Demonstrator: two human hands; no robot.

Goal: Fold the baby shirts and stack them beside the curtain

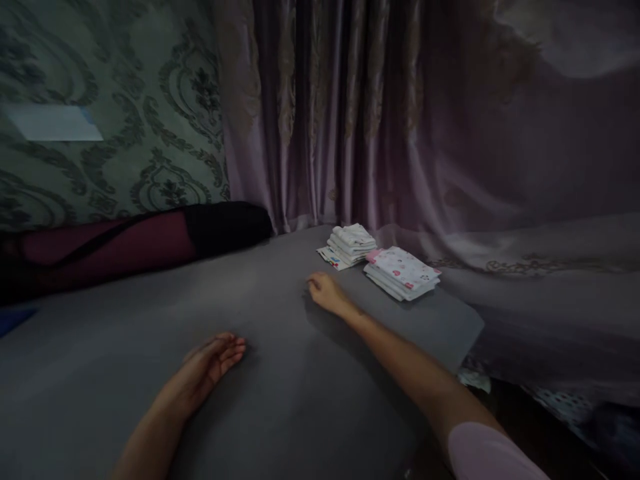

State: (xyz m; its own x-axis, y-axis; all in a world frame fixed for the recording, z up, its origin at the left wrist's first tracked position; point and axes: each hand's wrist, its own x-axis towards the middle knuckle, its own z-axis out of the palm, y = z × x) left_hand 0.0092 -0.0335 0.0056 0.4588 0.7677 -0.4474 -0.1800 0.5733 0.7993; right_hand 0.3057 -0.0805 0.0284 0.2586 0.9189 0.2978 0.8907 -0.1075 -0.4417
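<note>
My left hand (215, 363) rests near the middle of the grey surface (280, 413), palm turned inward, its fingers loosely curved with nothing in them. Farther forward and to the right, my right hand (326, 291) is over the same surface, fingers bent inward; whether anything is between them is hidden. Just beyond it sits a stack of folded white cloths (353, 241), the lowest showing a coloured print. Beside that, to the right, lies a second folded stack (404, 270), white with pink and red patterns. Neither hand touches the stacks.
A long maroon and black bag or roll (125, 243) lies along the patterned green wall at the back left. Pinkish-purple curtains (320, 120) hang behind the stacks. A blue item (15, 320) is at the left edge. The surface's corner is at the right.
</note>
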